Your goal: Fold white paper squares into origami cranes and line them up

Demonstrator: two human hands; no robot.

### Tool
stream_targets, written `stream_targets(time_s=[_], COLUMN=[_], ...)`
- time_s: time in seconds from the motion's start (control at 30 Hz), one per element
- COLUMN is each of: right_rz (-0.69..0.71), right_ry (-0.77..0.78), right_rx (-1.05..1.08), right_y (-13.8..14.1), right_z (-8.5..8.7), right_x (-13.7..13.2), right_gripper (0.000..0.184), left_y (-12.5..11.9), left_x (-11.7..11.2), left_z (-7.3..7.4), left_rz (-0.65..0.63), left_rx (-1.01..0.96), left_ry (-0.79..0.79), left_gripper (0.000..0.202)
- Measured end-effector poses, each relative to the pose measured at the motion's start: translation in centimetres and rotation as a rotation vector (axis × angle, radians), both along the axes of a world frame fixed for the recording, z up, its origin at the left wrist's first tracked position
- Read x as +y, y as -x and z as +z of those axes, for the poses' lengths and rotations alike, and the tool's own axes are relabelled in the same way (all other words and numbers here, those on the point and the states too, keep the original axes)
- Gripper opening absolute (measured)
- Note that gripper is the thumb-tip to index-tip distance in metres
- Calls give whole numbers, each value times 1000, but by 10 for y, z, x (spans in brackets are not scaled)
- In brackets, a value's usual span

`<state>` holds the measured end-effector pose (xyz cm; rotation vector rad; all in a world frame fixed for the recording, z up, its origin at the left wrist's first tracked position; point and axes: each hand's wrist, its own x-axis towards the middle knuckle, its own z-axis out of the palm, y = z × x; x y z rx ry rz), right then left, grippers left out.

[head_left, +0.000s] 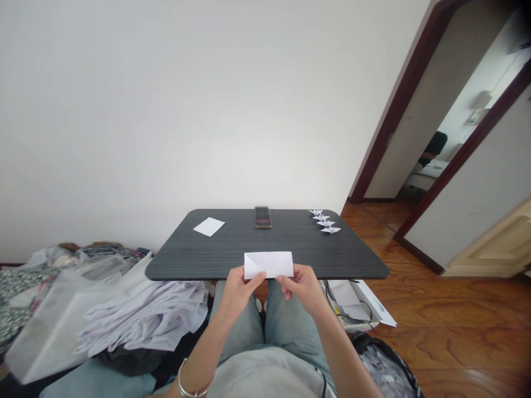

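The left hand (239,286) and right hand (306,288) each clamp a thumb-and-finger grip on a folded paper (269,263) at the near edge of the dark surface (199,255); likely light and easily creased, it suits edge holds.

Single head-worn camera, looking from above the wearer's legs (240,323), forward and angled down. Wide view: wall (207,110) across upper frame, tabletop (224,251) mid-frame at moderate range, left hand (240,284) and right hand (302,286) nearer, lower centre. Door frame (401,99) farther off, slanting, upper right.
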<state>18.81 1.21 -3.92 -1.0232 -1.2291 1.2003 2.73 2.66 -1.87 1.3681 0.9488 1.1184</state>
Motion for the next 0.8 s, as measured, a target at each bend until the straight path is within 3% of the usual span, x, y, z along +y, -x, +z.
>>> stream_targets(time_s=[0.3, 0.5, 0.8], right_rz=[-18, -3, -12], right_ry=[-10, -63, -120], right_rx=[73, 199, 304], right_y=[-13, -13, -8], right_z=[5, 10, 26], right_x=[-2, -8, -25], right_gripper=[24, 24, 27], left_y=[3, 8, 15], left_x=[-1, -3, -13], left_z=[7, 11, 21], left_rz=[75, 95, 92], left_rx=[-18, -82, -100], left_ry=[20, 18, -52], left_gripper=[24, 34, 35])
